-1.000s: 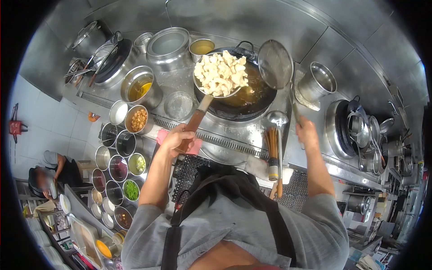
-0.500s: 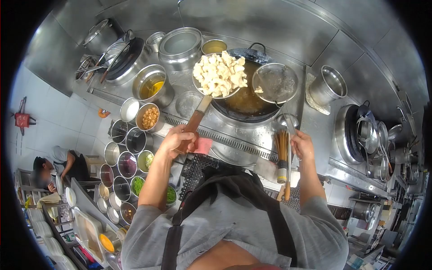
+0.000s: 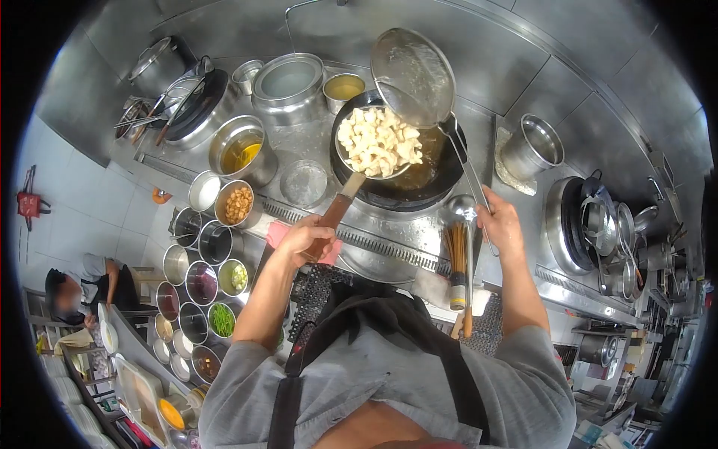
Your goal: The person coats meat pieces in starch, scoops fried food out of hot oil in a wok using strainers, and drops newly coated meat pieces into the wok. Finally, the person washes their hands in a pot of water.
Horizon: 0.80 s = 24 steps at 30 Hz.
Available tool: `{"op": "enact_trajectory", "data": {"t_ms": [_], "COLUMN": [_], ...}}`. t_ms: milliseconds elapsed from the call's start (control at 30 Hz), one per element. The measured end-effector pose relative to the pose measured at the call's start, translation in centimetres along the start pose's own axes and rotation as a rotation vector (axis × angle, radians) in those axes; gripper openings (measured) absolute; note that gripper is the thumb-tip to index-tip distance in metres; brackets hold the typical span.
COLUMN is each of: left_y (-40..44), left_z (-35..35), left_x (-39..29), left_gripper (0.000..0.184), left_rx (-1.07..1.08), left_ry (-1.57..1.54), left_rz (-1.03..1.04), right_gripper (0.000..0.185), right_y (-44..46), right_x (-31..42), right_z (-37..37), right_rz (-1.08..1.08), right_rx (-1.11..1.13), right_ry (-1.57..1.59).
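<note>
My left hand (image 3: 309, 241) is closed round the wooden handle of a strainer (image 3: 348, 185) heaped with pale chunks of food (image 3: 379, 142). The strainer sits over the left part of a black wok (image 3: 449, 170) that holds brown oil; the heap hides its bowl. My right hand (image 3: 499, 224) grips the long metal handle of a round mesh skimmer (image 3: 413, 75). The skimmer is raised and tilted above the wok's far side, beside the heap. Just left of my right hand lies a ladle (image 3: 461, 206) with a wooden-tipped handle, next to a bamboo brush (image 3: 457, 262).
Metal pots of ingredients (image 3: 238, 203) crowd the left side, near a pot of yellow oil (image 3: 243, 153). A lidded-looking pot (image 3: 288, 86) stands behind. To the right are a tall pot (image 3: 532, 146) and another wok with utensils (image 3: 576, 224). A person (image 3: 97, 280) is at the far left.
The mesh skimmer has risen from flat over the wok's right side to a tilted position at the back. The strainer of chunks has come lower and nearer over the wok.
</note>
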<state>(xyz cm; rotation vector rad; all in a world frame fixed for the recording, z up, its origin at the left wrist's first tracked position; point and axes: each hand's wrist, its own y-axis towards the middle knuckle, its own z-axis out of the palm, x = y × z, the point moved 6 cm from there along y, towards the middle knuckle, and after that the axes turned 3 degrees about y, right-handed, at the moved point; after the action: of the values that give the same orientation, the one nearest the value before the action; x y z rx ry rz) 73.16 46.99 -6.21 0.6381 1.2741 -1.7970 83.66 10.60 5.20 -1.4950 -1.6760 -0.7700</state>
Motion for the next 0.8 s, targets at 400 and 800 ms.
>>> {"op": "enact_trajectory", "data": {"t_ms": [400,800], "left_y": [-4.1,-15.1], "left_z": [-1.5,-9.1], "left_x": [1.4,2.5], "left_gripper": [0.030,0.035], "left_rx": [0.043,-0.259], "left_ry": [-0.106,-0.081], "left_rz": [0.065,0.090], "right_gripper": [0.045,0.017], "right_y": [1.2,5.7], "right_x": [-4.4,-14.0], "right_z": [-3.9,5.9], "right_rz": [0.057,0.307], "right_rx": [-0.191,0.097], "right_ry": [-0.170,0.128]}}
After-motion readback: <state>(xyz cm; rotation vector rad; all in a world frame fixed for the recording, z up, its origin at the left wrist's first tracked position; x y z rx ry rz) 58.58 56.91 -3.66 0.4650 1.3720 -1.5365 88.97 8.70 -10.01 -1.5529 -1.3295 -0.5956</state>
